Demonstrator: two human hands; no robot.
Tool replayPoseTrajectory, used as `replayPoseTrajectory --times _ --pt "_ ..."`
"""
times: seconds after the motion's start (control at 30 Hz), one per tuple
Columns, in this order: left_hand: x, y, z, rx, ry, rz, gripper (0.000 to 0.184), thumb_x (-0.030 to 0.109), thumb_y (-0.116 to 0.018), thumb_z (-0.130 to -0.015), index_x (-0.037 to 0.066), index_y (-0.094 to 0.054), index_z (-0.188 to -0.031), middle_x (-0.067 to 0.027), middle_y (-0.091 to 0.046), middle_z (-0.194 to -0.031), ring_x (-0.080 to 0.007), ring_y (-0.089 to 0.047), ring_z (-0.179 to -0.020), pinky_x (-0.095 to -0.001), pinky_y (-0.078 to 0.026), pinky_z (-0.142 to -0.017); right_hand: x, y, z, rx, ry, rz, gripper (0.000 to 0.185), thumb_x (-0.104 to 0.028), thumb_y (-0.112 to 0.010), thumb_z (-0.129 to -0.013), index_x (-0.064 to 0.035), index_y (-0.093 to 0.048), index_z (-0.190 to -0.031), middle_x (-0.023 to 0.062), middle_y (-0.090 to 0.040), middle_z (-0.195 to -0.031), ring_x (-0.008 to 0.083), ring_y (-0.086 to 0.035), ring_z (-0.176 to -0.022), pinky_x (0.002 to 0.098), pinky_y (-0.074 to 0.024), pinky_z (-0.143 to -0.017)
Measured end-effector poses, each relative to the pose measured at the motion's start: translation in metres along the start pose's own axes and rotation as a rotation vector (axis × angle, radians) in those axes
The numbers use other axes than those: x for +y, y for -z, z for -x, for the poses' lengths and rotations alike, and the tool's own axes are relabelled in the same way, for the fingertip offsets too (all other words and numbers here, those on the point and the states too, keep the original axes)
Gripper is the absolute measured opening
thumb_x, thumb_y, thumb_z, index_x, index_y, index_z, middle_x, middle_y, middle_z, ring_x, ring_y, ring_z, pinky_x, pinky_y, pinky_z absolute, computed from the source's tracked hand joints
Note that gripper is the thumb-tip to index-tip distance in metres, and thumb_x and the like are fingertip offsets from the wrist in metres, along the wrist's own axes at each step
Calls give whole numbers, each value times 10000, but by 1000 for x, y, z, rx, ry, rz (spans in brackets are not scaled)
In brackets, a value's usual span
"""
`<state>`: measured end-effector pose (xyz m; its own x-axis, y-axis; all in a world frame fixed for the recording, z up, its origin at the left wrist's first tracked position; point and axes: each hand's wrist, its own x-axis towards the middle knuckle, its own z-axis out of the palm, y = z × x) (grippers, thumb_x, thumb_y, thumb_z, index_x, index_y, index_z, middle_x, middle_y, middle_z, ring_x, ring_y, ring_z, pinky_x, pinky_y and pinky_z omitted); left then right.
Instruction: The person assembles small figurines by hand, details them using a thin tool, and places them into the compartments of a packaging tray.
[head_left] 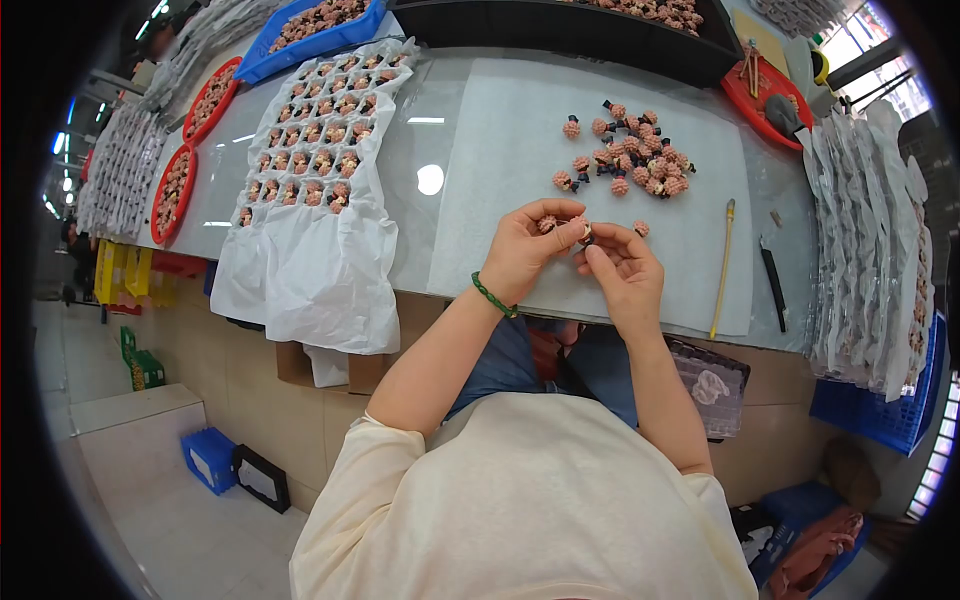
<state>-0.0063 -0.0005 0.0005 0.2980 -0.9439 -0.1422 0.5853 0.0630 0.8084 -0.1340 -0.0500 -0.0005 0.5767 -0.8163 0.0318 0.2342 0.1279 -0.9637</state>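
Above the near edge of a white sheet [480, 170], my two hands meet around a small pink-and-dark figurine [584, 229]. My left hand [530, 245], with a green bracelet at the wrist, pinches it from the left; a second pink piece [547, 224] shows among its fingers. My right hand [625, 275] has thumb and fingers closed on the figurine's lower side. Just past the right fingers lies a single pink piece [641, 229]. Farther back is a loose pile of similar pink pieces [630, 155] with dark parts.
Left stands a white compartment tray [325, 130] holding figurines, its paper [310, 255] draped over the edge. Red trays [172, 195], a blue bin [310, 40] and a black bin [560, 28] surround the area. A brush [724, 268] and black tool [774, 285] lie right, beside stacked trays [860, 250].
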Motion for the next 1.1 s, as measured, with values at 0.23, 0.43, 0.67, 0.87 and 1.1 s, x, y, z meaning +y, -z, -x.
replayPoseTrajectory --times 0.23,0.43,0.67,0.87,1.1 --pt "-3 4 -1 -40 17 75 192 88 -518 -812 -14 -547 -972 -49 -578 -827 -79 -500 -688 -199 -406 -613 -1 1 0 -19 -8 -41 240 32 -486 -778 63 -476 -1015 125 -558 -909 167 -574 -755 247 -483 -654" --pt "-4 5 -1 -12 -15 8 187 101 -516 -815 -12 -553 -960 -43 -582 -798 -79 -499 -680 -199 -404 -613 -1 2 0 -27 -10 -13 239 39 -480 -776 67 -475 -1014 130 -563 -894 172 -575 -758 249 -484 -656" --pt "-4 6 -1 -20 3 15 183 90 -522 -809 -12 -551 -958 -47 -581 -818 -80 -499 -687 -200 -402 -616 0 1 1 1 -19 -56 275 69 -494 -756 55 -463 -1029 123 -551 -917 164 -571 -766 244 -480 -673" --pt "-6 9 -1 -52 -35 9 182 44 -528 -793 -18 -540 -964 -58 -574 -864 -88 -511 -748 -202 -407 -640 3 1 1 39 43 -27 305 97 -516 -731 37 -465 -1026 108 -542 -933 148 -553 -819 234 -460 -717" --pt "-2 7 2 -107 -79 39 240 -24 -532 -761 -16 -515 -1000 -86 -547 -977 -106 -518 -856 -218 -423 -725 3 2 0 58 104 -6 313 103 -529 -720 21 -478 -1018 90 -545 -933 128 -532 -858 225 -429 -757"
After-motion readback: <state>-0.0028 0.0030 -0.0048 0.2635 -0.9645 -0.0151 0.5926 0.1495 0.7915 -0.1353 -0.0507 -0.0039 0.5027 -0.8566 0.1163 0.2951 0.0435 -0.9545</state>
